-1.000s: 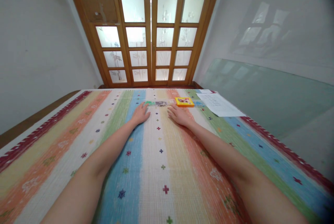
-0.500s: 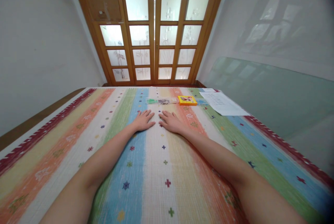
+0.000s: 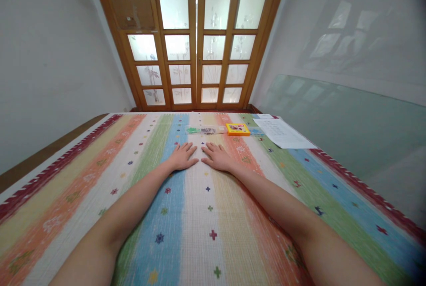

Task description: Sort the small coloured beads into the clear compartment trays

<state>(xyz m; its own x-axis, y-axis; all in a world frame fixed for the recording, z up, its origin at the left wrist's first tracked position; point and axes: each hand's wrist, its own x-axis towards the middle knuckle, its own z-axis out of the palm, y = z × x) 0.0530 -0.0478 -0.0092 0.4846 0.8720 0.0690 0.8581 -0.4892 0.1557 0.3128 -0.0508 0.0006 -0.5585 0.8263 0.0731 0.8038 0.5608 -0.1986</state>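
Observation:
My left hand point(image 3: 183, 156) lies flat, palm down, fingers spread, on a striped multicoloured cloth point(image 3: 100, 179). My right hand point(image 3: 215, 157) rests flat beside it, fingers stretched out, almost touching the left. Neither holds anything. Just beyond my fingertips lies a clear plastic packet point(image 3: 205, 130) with green and dark small pieces. A small yellow box point(image 3: 237, 129) sits to its right, nearest my right hand.
A white printed sheet point(image 3: 281, 133) lies at the far right of the cloth. Wooden glazed doors point(image 3: 199, 46) stand behind the table's far edge. A greenish glass panel point(image 3: 349, 121) leans along the right wall.
Both hands drew back from the packet and box toward me and closer together, fingers now spread flat. The view shifted slightly.

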